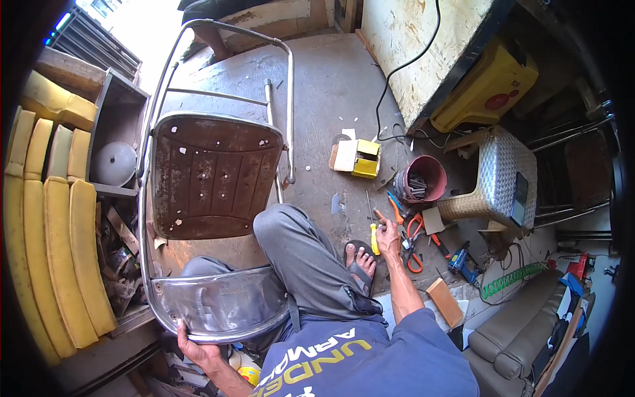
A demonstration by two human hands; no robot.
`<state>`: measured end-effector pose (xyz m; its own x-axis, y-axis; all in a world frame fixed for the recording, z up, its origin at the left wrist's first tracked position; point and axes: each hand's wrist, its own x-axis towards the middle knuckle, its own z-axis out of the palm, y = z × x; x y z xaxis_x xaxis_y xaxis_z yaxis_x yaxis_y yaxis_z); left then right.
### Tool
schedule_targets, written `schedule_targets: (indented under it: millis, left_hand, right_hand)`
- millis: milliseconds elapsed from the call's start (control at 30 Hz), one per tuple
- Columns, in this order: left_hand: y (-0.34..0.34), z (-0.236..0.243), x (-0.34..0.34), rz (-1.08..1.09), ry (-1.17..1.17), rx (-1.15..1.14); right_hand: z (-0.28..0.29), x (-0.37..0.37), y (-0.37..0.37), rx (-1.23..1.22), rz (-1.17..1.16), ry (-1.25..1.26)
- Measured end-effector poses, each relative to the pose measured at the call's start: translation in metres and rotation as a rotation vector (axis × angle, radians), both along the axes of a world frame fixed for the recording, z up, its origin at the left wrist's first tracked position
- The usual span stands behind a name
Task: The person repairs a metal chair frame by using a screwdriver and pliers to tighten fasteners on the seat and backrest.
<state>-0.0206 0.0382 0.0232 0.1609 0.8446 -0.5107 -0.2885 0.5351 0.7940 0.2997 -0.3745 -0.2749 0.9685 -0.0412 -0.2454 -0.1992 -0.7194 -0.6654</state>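
A metal-framed chair [218, 178] lies tipped across my lap and the floor, with the worn brown underside of its seat facing up. My left hand [198, 349] is closed round the lower edge of its shiny metal backrest [221, 304]. Down on the floor to the right, my right hand [388, 238] has its fingers curled among hand tools, by a small brown-orange piece [380, 215]. What it grips there is unclear. Beside it lie a yellow-handled screwdriver [374, 239], orange-handled pliers [415, 228] and orange-handled scissors [415, 263].
A pink bucket [433, 177] of metal pieces and a yellow box [367, 159] stand beyond the tools. A silver stool [506, 173], blue power tool [464, 263] and wooden block [445, 302] are at right. Yellow foam pads [59, 258] line the left; a black cable [397, 69] hangs ahead.
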Motion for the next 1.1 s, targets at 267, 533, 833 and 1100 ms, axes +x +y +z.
schedule_targets:
  millis: [267,533,833,1100]
  left_hand:
    - [0.0,-0.007,-0.002,0.033,0.035,0.037]
    - [-0.032,0.025,0.046,0.208,1.347,1.275]
    - [-0.089,0.041,0.161,-0.893,0.147,0.334]
    - [-0.089,0.028,0.167,-0.952,-0.213,-0.026]
  right_hand:
    - [-0.018,0.001,-0.006,-0.115,0.082,-0.238]
    - [0.035,0.007,0.044,-0.051,0.078,-0.313]
    - [0.271,-0.04,0.188,0.797,0.636,-0.386]
    - [0.297,-0.046,0.178,0.863,0.668,-0.386]
